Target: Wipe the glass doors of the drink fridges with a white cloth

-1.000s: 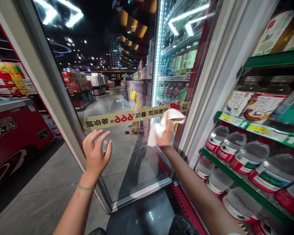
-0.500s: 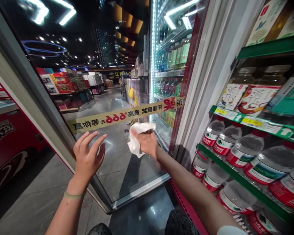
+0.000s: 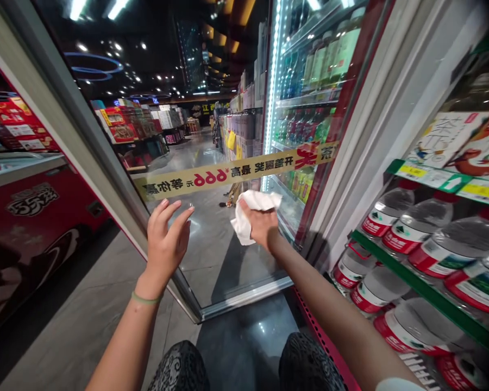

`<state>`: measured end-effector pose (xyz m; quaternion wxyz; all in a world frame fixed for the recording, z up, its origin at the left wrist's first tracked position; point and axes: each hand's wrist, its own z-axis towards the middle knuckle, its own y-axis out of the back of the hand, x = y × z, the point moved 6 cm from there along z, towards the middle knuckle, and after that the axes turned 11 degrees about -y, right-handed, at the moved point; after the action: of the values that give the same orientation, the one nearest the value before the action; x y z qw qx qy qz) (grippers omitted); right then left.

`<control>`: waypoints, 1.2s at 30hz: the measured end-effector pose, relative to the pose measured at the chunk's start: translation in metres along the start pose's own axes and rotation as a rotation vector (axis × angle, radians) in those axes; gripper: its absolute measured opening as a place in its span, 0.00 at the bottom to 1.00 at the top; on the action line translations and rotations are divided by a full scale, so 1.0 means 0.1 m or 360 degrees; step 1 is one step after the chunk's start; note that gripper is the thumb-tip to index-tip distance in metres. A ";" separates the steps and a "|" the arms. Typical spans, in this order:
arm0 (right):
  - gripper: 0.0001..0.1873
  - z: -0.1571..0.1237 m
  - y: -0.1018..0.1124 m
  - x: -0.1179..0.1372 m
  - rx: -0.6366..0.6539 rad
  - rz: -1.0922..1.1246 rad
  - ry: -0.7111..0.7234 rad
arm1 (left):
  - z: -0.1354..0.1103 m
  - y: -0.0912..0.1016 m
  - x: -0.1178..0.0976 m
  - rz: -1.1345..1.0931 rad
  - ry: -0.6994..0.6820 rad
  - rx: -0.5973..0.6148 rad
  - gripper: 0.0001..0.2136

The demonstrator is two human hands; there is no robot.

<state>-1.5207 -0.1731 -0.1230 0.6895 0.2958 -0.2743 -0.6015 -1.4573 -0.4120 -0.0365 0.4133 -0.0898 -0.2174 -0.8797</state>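
A glass door [image 3: 212,239] in a grey frame stands open before me, with a yellow printed strip [image 3: 248,169] stuck across it. My right hand [image 3: 264,224] presses a crumpled white tissue [image 3: 244,222] to the glass, just below the strip; the tissue spreads past the fingers. To the left, my left hand [image 3: 169,239] hovers by the door's left frame bar [image 3: 187,298], fingers curved and apart, holding nothing. A thin green band [image 3: 146,299] circles the left wrist.
At right, green-edged shelves [image 3: 415,282] carry several water bottles [image 3: 427,236] and boxed drinks [image 3: 448,136]. A red chest freezer [image 3: 36,217] stands on the left. Through the glass, lit drink shelves [image 3: 305,98] and a store aisle [image 3: 191,157] show. My knees [image 3: 181,366] are below.
The view has shifted left, so the door and both hands sit farther right in it. My right hand stays on the glass with the tissue; the left remains raised, fingers apart.
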 end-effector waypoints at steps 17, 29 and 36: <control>0.37 -0.50 -0.41 1.42 -0.0049 0.0238 0.0738 | -0.62 0.60 0.28 0.0168 0.0557 -0.0281 0.17; 0.35 -0.69 -0.93 1.73 0.0074 0.0348 0.0865 | -0.84 0.31 0.71 -0.0492 0.1099 -0.0464 0.15; 0.35 0.16 -0.29 1.43 -0.0078 0.0312 0.0685 | -0.04 0.34 1.07 -0.0358 0.0858 -0.0588 0.21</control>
<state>-1.5342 -0.3189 -0.1302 0.7941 0.3723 -0.1338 -0.4613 -1.5001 -0.5066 0.0062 0.3331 0.0969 0.0540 -0.9363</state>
